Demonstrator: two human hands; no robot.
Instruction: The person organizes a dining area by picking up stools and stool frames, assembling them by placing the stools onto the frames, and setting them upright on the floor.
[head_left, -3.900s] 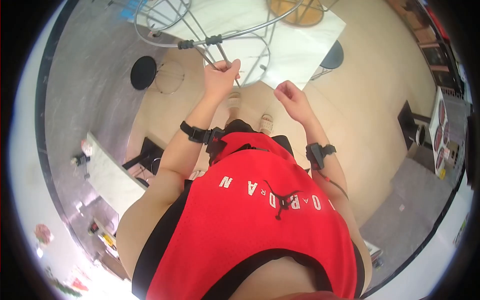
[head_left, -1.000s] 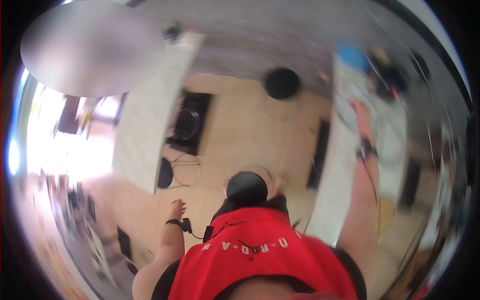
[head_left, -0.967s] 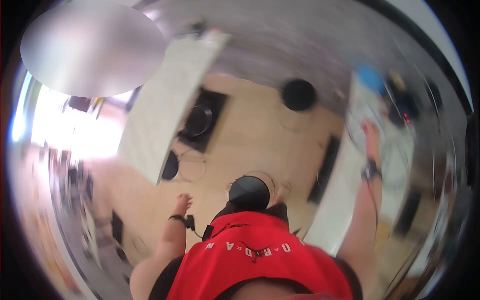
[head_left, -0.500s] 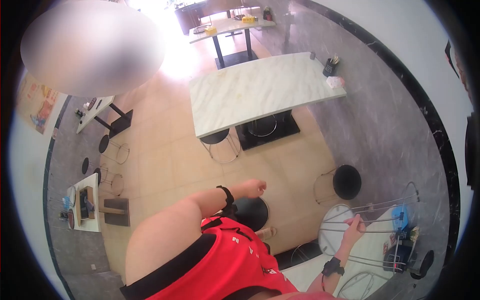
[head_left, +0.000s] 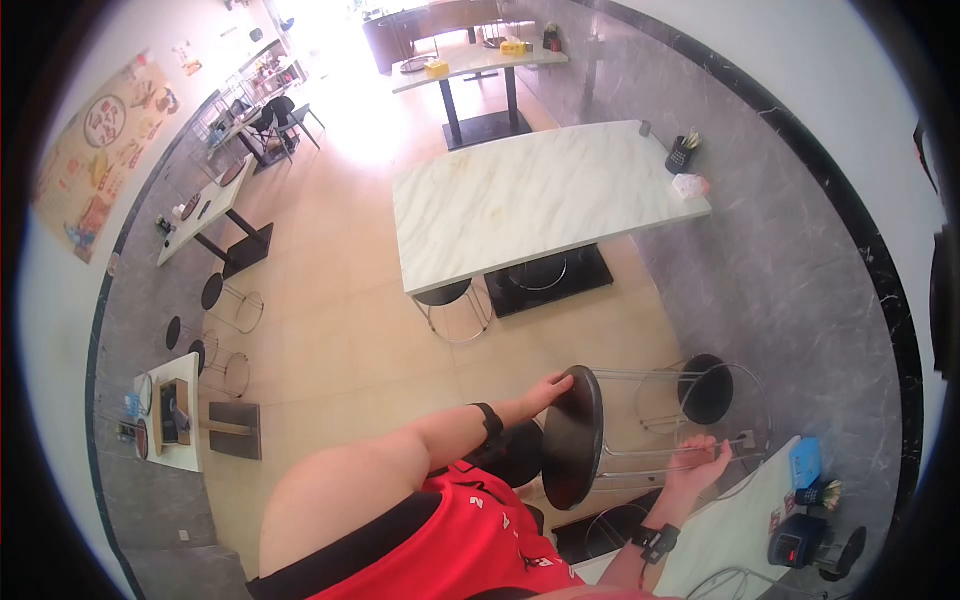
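A round stool with a black seat [head_left: 573, 438] and metal legs is held sideways in the air, its legs pointing right. My left hand [head_left: 552, 390] grips the top edge of its seat. Among the legs, my right hand [head_left: 700, 464] is closed round a metal leg. The stool hangs beside the near marble table [head_left: 690, 560], where part of another stool's metal frame shows at the bottom edge.
A long marble table [head_left: 540, 200] stands ahead with stools beneath it. Another black stool [head_left: 706, 388] is on the floor by the right wall. A blue box [head_left: 804, 462], a black holder [head_left: 818, 494] and a dark device [head_left: 797, 541] are at the near table's right end.
The stool has come up off the near table and moved left, turning so its black seat shows. My left hand has moved right and taken hold of the seat. A blurred patch at upper left is gone.
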